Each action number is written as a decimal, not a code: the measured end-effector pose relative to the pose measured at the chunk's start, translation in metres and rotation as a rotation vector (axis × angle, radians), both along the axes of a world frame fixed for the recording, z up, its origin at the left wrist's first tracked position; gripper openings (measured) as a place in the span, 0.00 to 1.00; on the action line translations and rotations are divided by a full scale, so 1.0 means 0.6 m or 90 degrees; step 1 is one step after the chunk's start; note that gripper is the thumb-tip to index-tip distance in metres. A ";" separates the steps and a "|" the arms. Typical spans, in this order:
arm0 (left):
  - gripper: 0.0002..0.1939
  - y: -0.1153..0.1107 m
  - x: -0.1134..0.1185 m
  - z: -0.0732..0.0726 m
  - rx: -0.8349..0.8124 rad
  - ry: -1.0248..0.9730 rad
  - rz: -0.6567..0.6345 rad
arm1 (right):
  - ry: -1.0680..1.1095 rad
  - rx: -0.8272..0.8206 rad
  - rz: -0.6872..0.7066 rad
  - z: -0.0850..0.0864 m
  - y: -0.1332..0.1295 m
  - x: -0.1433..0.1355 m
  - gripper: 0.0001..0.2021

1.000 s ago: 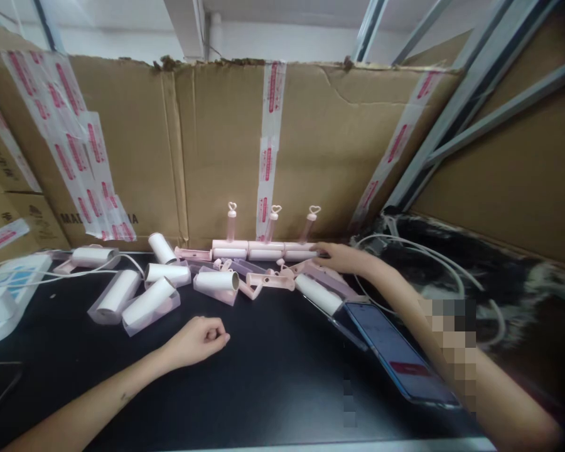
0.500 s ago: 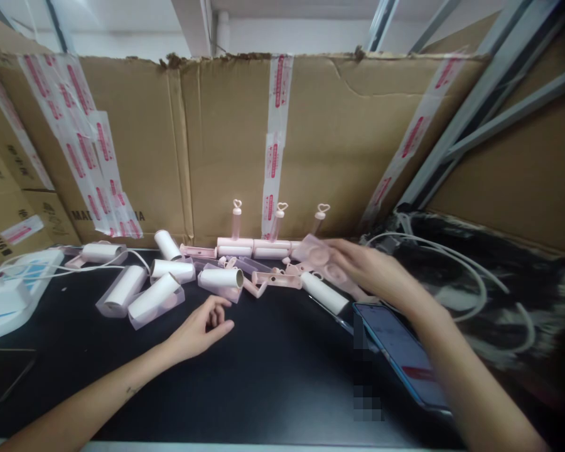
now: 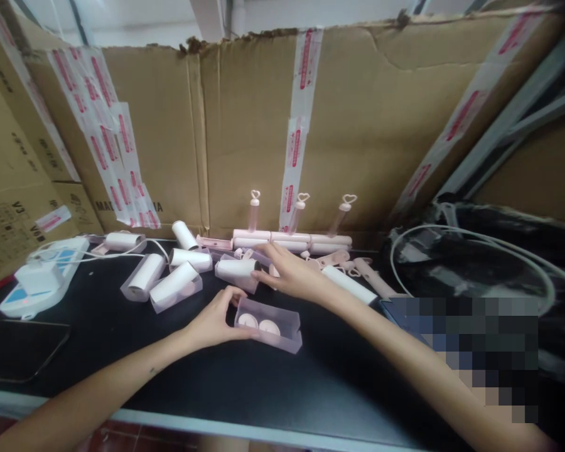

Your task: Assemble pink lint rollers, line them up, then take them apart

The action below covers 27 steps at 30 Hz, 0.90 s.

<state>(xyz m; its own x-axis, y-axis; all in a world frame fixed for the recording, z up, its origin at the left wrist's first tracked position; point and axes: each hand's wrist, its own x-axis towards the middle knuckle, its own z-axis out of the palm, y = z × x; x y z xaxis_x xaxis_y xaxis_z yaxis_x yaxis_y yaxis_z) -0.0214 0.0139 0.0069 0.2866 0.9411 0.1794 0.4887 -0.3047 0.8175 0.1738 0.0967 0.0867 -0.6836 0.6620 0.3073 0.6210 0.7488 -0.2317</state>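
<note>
My left hand (image 3: pixel 216 320) grips one end of a translucent pinkish plastic box (image 3: pixel 289 328), thumb in front and fingers behind, just above or on the black table. Two round pale discs (image 3: pixel 269 327) show inside the box. My right hand (image 3: pixel 287 271) reaches over the pile behind, thumb and fingers apart, close to the end of a white roll (image 3: pixel 235 269) lying in a similar box. Whether the fingertips touch anything there cannot be made out. Pink plastic parts (image 3: pixel 332 258) lie partly hidden behind this hand.
More white rolls (image 3: pixel 144 275) lie at left, some in clear boxes. Along the cardboard wall (image 3: pixel 245 125) stand pink tubes with heart-shaped rings (image 3: pixel 299 210). A power strip (image 3: pixel 44 285), a dark phone-like slab (image 3: pixel 23 348) and white cables (image 3: pixel 475 227) flank the work area.
The translucent box has passed from my right hand at the right into my left hand at the front. My right hand has moved left over the pile. The view has shifted slightly.
</note>
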 end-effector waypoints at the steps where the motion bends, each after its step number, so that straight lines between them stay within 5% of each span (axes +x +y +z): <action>1: 0.32 0.002 -0.002 0.000 0.007 0.007 0.013 | -0.009 0.005 -0.001 -0.002 0.012 -0.011 0.22; 5: 0.31 0.012 -0.012 -0.003 0.037 0.021 0.053 | -0.005 0.002 0.001 -0.003 0.032 -0.029 0.19; 8: 0.31 0.020 -0.019 -0.004 0.041 0.022 0.089 | 0.108 0.017 -0.008 0.022 0.009 -0.003 0.20; 12: 0.64 0.016 -0.026 0.004 0.142 -0.014 0.114 | 0.211 0.035 0.051 0.061 -0.053 0.040 0.13; 15: 0.79 0.000 -0.023 0.014 0.216 -0.049 -0.032 | 0.040 -0.056 0.137 0.065 -0.098 0.042 0.11; 18: 0.74 -0.018 -0.009 0.013 0.157 -0.130 -0.174 | -0.079 -0.207 0.158 0.055 -0.124 0.027 0.19; 21: 0.64 -0.027 0.007 0.001 0.020 -0.216 -0.219 | -0.024 -0.293 0.150 0.049 -0.113 0.018 0.21; 24: 0.43 -0.027 0.014 -0.003 -0.039 -0.181 -0.219 | -0.014 -0.161 0.131 0.044 -0.066 0.015 0.14; 27: 0.30 -0.024 0.013 0.006 -0.019 -0.108 -0.222 | -0.151 -0.020 0.196 0.026 -0.011 0.005 0.09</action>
<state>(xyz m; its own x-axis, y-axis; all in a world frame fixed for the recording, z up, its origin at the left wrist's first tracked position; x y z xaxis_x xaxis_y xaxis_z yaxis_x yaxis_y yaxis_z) -0.0134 -0.0007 0.0102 0.5593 0.7976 0.2260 0.2167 -0.4038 0.8888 0.1767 0.0903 0.1021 -0.9013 0.4215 0.0999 0.4074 0.9032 -0.1351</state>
